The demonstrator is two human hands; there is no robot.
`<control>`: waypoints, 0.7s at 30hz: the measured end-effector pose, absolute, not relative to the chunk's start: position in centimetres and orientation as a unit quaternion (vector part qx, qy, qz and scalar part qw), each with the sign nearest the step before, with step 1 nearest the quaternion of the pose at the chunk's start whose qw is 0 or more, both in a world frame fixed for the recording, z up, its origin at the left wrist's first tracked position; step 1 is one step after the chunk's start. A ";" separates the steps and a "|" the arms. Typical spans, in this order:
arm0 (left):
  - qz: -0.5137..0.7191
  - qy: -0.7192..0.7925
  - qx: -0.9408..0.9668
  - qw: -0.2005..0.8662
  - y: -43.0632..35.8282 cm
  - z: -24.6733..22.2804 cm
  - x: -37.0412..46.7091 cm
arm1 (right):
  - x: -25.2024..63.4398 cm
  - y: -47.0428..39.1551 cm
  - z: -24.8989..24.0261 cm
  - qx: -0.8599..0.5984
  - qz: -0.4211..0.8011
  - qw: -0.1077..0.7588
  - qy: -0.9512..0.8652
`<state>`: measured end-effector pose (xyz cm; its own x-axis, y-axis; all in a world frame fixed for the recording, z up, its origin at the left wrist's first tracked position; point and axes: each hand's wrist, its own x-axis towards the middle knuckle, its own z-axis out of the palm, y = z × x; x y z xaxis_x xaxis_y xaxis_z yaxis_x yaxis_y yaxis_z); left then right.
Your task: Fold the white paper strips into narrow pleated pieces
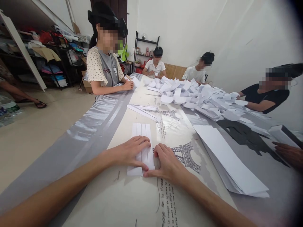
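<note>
A white paper piece [145, 130] with lengthwise fold lines lies on the printed tablecloth [132, 201] in front of me. My left hand [132, 151] rests over its left side and middle, fingers spread, with the thumb near the bottom edge. At the paper's right edge is my right hand [165, 162], fingers curved, its thumb touching the lower edge close to my left thumb. Beyond the paper, a thin folded white strip [142, 112] lies at an angle on the cloth.
A large heap of folded white papers [189, 91] covers the table's far right. Long white sheets [229, 160] are stacked at right, beside dark cloth [246, 135]. One person [106, 67] stands at left; several others are around the table, one hand [290, 153] at far right.
</note>
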<state>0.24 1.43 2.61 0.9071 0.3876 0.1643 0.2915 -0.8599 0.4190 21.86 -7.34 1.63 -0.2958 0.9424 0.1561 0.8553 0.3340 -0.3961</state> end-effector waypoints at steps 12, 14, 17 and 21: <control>0.132 0.179 0.957 0.188 1.4 2.1 0.2 | 22.2 -10.1 4.6 -0.311 0.019 0.077 -0.947; 0.134 0.177 0.959 0.175 1.3 2.1 0.2 | 21.6 -10.6 4.2 -0.316 -0.012 0.069 -0.946; 0.127 0.182 0.965 0.137 1.2 2.1 0.3 | 21.0 -11.5 2.3 -0.327 -0.091 0.077 -0.938; 0.127 0.171 0.972 0.101 1.2 1.9 0.3 | 21.5 -12.6 -1.6 -0.345 -0.168 0.161 -0.909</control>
